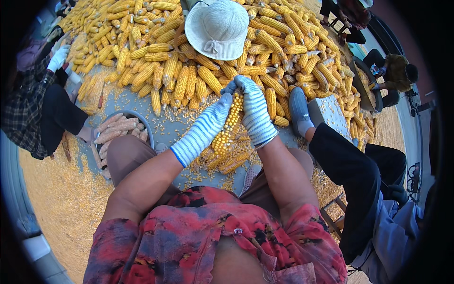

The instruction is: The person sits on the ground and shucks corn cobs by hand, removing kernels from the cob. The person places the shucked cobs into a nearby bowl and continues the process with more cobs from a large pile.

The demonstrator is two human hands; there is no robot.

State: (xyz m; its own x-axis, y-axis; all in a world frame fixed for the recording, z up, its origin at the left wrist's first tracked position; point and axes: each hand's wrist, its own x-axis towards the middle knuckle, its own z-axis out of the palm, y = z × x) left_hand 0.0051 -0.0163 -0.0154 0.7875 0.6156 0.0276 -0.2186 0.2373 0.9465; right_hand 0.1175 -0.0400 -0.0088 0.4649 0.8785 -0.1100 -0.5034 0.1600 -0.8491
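Observation:
My left hand (209,120), in a blue-and-white striped knit glove, is closed around one side of an ear of corn (227,129). On the other side of the same ear, my right hand (254,110) wears a matching glove and grips its upper end, with the fingers of both hands meeting at the top. The ear slants down between my hands, yellow kernels still on it, with a few gaps between rows. Beneath it, partly shelled ears (232,161) and loose kernels lie between my knees. The palms and most fingertips are hidden.
A large heap of corn ears (170,67) rises in front, with a white hat (221,30) before it. A basin (150,129) of bare cobs (118,127) stands by my left knee. People sit on both sides; a white block (330,115) is at the right. Kernels (64,198) cover the ground.

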